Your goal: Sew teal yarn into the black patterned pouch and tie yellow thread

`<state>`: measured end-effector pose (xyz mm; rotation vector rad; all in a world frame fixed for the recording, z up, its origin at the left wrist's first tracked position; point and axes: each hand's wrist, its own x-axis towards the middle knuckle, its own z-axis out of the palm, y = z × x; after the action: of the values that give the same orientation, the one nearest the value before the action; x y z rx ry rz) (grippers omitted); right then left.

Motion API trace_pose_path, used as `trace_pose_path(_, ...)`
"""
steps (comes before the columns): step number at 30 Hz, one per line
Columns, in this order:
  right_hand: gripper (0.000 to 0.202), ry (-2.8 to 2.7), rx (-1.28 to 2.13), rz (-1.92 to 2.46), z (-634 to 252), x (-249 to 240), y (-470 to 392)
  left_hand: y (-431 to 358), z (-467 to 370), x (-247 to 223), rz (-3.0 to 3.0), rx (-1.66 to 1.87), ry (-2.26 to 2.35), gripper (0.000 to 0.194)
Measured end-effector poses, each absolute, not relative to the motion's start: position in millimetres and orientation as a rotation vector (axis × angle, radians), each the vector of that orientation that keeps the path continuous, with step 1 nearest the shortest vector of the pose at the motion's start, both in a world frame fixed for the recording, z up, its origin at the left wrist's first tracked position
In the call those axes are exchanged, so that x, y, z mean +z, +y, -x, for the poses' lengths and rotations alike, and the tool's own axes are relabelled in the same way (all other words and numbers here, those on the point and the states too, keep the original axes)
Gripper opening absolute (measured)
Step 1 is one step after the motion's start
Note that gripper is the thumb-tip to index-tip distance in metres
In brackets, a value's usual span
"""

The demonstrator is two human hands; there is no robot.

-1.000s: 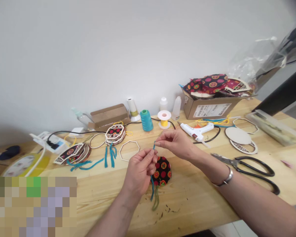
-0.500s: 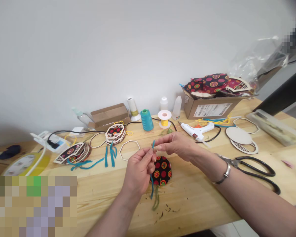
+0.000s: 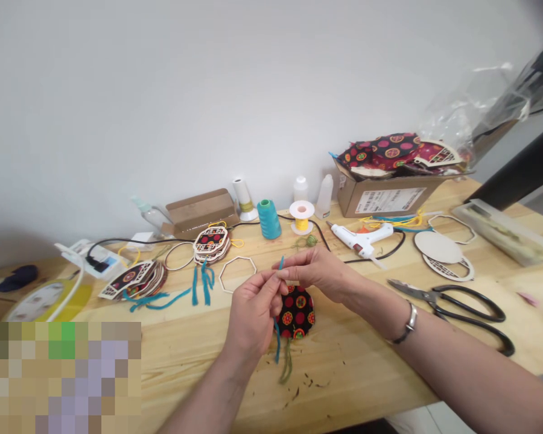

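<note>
My left hand pinches a length of blue yarn, whose short end pokes up above the fingertips while the rest hangs below the hand. My right hand meets it there, thumb and fingers closed on the same yarn near its top end. Just beneath both hands lies a dark fabric piece printed with red and orange round motifs, its upper part covered by the hands. An olive-green yarn loop trails from its lower edge onto the table.
Black-handled scissors lie on the right, below a white glue gun. A blue thread cone and a yellow thread spool stand behind. A wooden octagon frame lies left of the hands. A cardboard box holds fabric pieces.
My right hand has shifted slightly left and down, bringing its fingertips against those of my left hand at the yarn. More of the scissors shows now.
</note>
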<state>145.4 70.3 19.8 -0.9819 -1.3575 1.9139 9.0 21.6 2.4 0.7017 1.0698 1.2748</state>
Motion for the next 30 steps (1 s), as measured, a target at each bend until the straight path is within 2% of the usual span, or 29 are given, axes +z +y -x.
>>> trace_pose_path(6,0.025,-1.251,1.934,1.046,-146,16,72,21,-9,3,-0.714,1.26,1.085,0.016)
trace_pose_path(23,0.021,-1.289,1.716,1.064,-148,22,75,20,-6,-4,-0.865,1.254,1.083,0.015)
trace_pose_path(30,0.023,-1.187,1.864,0.774,-155,27,73,20,-3,-2,-1.181,1.22,1.339,0.014)
